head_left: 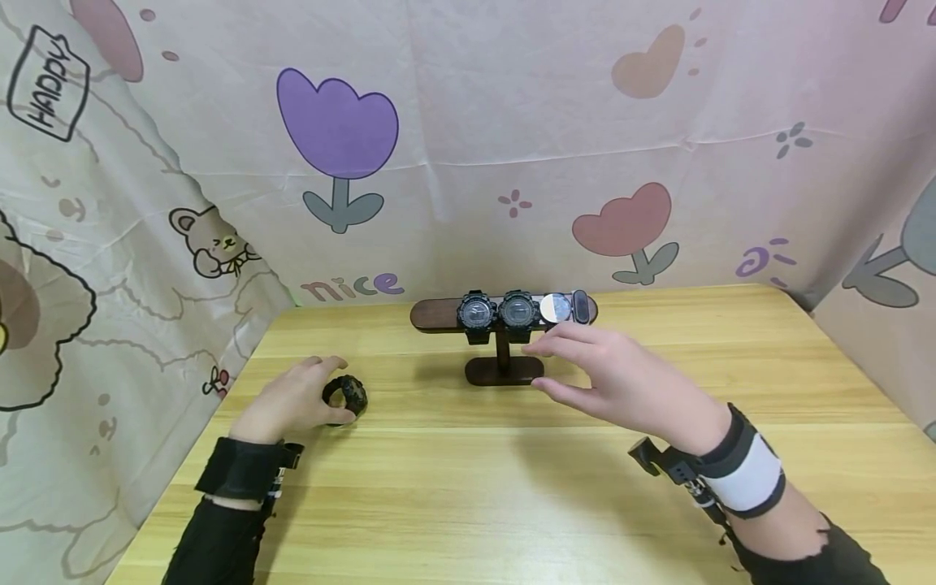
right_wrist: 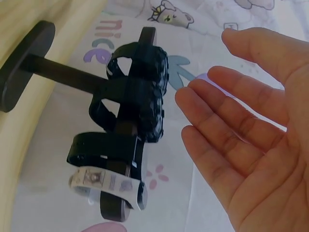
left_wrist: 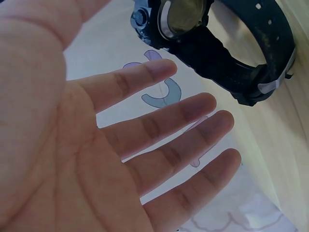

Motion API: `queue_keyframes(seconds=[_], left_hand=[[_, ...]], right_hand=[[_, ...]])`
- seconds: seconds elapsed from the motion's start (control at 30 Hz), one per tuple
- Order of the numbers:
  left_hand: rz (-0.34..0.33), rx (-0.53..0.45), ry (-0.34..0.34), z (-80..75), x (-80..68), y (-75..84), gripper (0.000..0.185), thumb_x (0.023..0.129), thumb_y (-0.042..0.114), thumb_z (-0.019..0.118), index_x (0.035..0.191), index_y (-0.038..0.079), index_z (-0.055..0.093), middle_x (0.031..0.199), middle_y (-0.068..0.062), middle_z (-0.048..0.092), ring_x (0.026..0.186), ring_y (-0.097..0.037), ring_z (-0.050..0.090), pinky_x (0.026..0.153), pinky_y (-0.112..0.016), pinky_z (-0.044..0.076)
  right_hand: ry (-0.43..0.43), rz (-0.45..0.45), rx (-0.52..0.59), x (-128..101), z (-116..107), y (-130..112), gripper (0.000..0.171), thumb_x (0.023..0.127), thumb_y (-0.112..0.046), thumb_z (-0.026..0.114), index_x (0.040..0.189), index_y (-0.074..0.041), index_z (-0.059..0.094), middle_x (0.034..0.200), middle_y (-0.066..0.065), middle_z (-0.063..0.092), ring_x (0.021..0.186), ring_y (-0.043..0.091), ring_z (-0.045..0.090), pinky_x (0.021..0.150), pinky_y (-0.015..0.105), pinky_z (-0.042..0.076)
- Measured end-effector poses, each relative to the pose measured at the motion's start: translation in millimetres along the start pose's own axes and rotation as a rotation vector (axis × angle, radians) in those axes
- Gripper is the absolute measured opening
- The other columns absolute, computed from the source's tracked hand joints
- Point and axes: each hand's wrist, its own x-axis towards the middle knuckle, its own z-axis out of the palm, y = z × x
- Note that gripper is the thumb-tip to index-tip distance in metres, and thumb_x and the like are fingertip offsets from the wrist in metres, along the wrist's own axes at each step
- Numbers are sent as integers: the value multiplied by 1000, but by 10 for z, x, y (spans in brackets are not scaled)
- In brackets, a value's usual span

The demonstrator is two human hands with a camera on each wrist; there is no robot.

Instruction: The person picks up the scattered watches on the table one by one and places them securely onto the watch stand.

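Note:
A black wristwatch [head_left: 354,395] with a chunky case stands on the table at left, its strap [left_wrist: 207,55] closed in a loop. My left hand [head_left: 296,400] is around its near side, thumb low and fingertips above. The left wrist view shows those fingers straight and spread; whether the thumb touches the watch is unclear. A dark brown T-shaped watch stand [head_left: 436,315] carries two bulky black watches [head_left: 497,312], a round bright-faced watch [head_left: 556,307] and a narrow dark-faced one [head_left: 581,306] with a white strap [right_wrist: 108,182]. Beside it hovers my right hand [head_left: 617,378], fingers extended, holding nothing.
The stand's oval base [head_left: 504,372] rests on a light wooden table [head_left: 439,504]. Behind and at both sides hangs a pale printed cloth [head_left: 475,106]. Each wrist wears a strapped camera mount, such as the one on the right [head_left: 676,467].

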Motion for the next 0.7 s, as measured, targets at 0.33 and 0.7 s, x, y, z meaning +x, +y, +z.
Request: queue_keyframes(seconds=[0.33,0.7], left_hand=[[-15,19,-24,26,13,14,84,83,36,93,149,0,56,148,-34,56,132,-52,60,104,-66,53],[-18,29,-29,42,32,16,84,81,36,94,147,0,57,147,-35,57,129,-53,61,103,-66,54]], right_hand=[[-67,-14,17,-2,141,-37,34,90,-18,87,121,-10,78,110,-2,73,83,2,66,75,20,59],[-125,6,2,-8,260,-81,31,92,-22,86,121,-12,77,111,-2,74,93,7,71,81,25,62]])
